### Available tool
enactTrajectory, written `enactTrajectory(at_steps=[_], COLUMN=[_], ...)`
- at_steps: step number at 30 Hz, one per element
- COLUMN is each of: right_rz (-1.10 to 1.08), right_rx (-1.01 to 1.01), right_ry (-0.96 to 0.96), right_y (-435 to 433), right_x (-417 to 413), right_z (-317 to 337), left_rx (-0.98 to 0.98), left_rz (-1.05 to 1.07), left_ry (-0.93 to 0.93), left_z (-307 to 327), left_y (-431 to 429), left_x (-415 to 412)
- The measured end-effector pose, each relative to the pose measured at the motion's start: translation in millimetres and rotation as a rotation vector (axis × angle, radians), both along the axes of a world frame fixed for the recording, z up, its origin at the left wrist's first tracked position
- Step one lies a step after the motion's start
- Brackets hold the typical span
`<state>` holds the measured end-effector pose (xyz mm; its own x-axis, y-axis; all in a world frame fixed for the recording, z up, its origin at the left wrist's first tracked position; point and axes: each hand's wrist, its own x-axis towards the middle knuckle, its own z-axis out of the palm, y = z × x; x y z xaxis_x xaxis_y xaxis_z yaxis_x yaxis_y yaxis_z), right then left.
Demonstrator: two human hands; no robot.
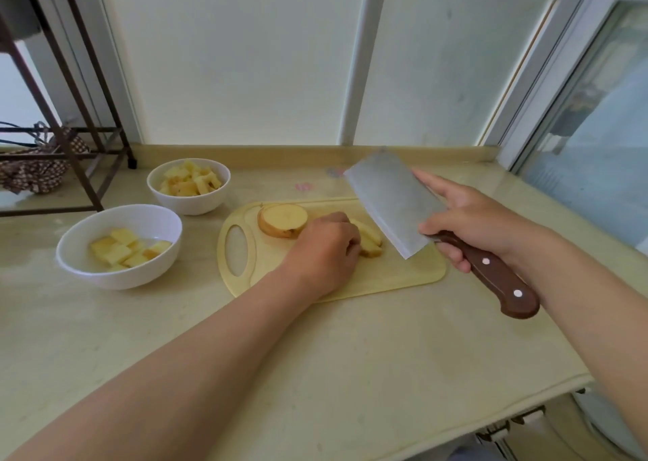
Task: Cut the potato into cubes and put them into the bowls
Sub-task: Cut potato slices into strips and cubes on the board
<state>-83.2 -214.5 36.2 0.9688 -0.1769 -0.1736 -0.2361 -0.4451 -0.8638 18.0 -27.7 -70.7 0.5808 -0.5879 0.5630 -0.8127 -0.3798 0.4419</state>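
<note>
left hand (324, 246) curled over potato slices (371, 241), fingertips hidden | right hand (470, 222) grips cleaver (389, 197) handle, blade raised

Cutting board (403, 278) lies mid-frame on the counter (315, 355). The potato half (282, 220) sits at its left end. Just right of it, the left hand (326, 246) covers the potato slices (368, 238), apparently gripping them. The cleaver (389, 197) is above the board's right part, in the right hand (470, 222). Left of the board are the near bowl (115, 280) and, behind it, the far bowl (189, 204), with cubes (122, 250) in both. A rack (45, 212) stands upper left.
</note>
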Motion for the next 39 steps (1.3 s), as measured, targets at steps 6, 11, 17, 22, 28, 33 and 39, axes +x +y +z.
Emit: enactTrajectory(at_steps=[6,11,17,22,28,33,39], right_rz=[0.011,0.04,-0.018,-0.104,-0.212,-0.085,-0.017], right_rx=[0.642,0.747,0.706,0.619,0.139,-0.203,-0.349], right_ry=[-0.02,0.017,-0.014,-0.043,0.012,0.084,0.124], right_y=[-11,2,4,-8,-36,-34,-36], right_x=[-7,-10,-6,-9,-11,-12,-6], right_z=[-29,-41,-48,-40,-31,-8,-7], left_rx=[-0.572,-1.12,-1.091,-1.057,0.029,0.449,0.571], left_rz=[0.132,-0.159,-0.442,-0.13,0.016,-0.095,-0.093], left_ry=[0.787,1.723,1.821,1.618,0.419,0.307,0.292], left_z=[38,53,53,56,33,27,31], left_y=[-7,-14,-7,-8,0,0,-12], left_x=[-19,-21,-20,-17,-16,-5,2])
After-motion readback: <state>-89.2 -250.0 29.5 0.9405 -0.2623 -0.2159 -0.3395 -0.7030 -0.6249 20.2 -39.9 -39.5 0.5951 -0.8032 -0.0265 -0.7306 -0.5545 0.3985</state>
